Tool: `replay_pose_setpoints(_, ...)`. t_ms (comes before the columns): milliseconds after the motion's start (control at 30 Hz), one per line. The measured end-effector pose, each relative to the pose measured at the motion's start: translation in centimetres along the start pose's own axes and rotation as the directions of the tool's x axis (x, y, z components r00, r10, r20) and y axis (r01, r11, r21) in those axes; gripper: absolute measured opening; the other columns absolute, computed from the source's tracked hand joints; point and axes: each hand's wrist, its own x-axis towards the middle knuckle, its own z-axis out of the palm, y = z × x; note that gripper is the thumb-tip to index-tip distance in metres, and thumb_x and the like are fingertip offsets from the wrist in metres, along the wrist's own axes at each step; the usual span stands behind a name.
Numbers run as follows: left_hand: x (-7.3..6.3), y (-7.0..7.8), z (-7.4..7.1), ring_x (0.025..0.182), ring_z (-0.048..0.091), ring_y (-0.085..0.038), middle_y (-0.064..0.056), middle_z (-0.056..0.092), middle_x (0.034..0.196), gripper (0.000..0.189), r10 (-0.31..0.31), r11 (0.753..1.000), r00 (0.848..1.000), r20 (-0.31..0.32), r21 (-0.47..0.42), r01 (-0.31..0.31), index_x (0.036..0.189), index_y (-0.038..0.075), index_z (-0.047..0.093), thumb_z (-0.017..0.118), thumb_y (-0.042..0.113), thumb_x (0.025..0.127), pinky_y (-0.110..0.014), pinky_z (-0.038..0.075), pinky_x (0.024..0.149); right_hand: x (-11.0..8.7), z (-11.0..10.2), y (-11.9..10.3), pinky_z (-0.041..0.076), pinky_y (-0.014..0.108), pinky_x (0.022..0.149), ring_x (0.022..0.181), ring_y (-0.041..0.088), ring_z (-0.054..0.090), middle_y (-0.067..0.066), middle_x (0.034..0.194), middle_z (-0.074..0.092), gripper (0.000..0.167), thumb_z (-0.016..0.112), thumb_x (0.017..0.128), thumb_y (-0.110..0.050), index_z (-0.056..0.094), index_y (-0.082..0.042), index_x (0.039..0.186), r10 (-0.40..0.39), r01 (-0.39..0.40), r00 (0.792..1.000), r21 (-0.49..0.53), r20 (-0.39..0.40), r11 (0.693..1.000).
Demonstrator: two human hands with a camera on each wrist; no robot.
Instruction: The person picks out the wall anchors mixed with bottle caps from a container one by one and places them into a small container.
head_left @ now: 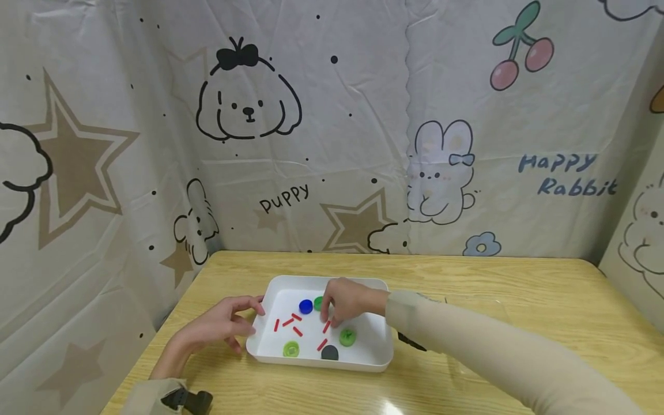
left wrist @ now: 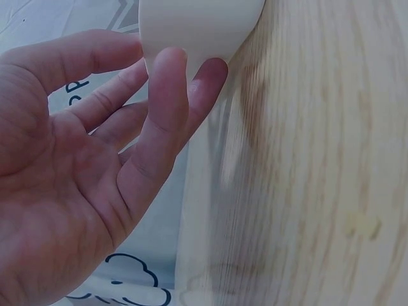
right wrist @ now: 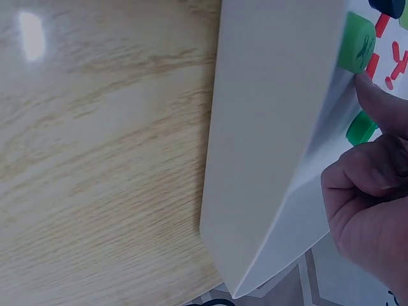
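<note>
A white tray (head_left: pixel 358 363) on the table holds several short red sticks (head_left: pixel 297 331) and round bottle caps. My left hand (head_left: pixel 223 323) is at the tray's left end; in the left wrist view its fingertips touch the outer wall, the fingers loosely bent. Inside the tray my right hand (head_left: pixel 347 300) reaches down, thumb and forefinger around a red stick (head_left: pixel 327 327); whether they pinch it cannot be made out. A green cap (head_left: pixel 319 303) is partly behind this hand, with a blue cap (head_left: pixel 306 306) beside it. A light green cap (head_left: pixel 347 337) lies nearer the front.
Another light green cap (head_left: pixel 291 349) and a dark grey cap (head_left: pixel 329 353) lie along the tray's front wall. The wooden table (head_left: pixel 425 374) extends to the right, where a faint transparent object (head_left: pixel 479 311) lies partly under the right forearm. A patterned curtain (head_left: pixel 321 144) hangs behind.
</note>
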Motion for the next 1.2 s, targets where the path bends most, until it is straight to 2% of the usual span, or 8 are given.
replay_pose_setpoints(267,-0.03,-0.13,-0.16,0.071,0.062,-0.027,-0.029,0.023,0.168,0.032,0.010,1.000,1.000,0.009,-0.011,-0.009,0.120,-0.006,0.060,0.071,-0.002,0.091,-0.040,0.062,0.057,0.16,0.02,0.05,0.040,0.022,0.061,0.067,0.010,0.049,-0.003,0.074,0.064,0.019,0.089,0.081,0.002,0.082,-0.016,0.081,0.009,-0.009,1.000,0.000,0.007,1.000)
replay_pose_setpoints(800,0.11,-0.33,-0.27,0.069,0.062,-0.027,-0.030,0.024,0.168,0.031,0.019,1.000,1.000,0.009,-0.011,-0.019,0.119,-0.005,0.061,0.071,-0.002,0.089,-0.040,0.061,0.057,0.11,-0.20,0.30,0.041,0.023,0.063,0.069,0.011,0.050,-0.003,0.079,0.069,0.019,0.087,0.082,0.003,0.081,-0.015,0.081,0.030,-0.032,0.999,0.050,0.026,0.998)
replay_pose_setpoints(1200,0.08,-0.43,-0.27,0.074,0.065,-0.029,-0.030,0.023,0.168,0.030,0.017,1.000,1.000,0.006,-0.003,-0.017,0.118,-0.004,0.062,0.071,-0.002,0.090,-0.040,0.061,0.057,0.16,-0.06,0.41,0.038,0.022,0.061,0.064,0.010,0.047,-0.004,0.069,0.062,0.019,0.086,0.083,0.003,0.081,-0.014,0.078,-0.006,0.005,0.999,0.037,0.039,0.999)
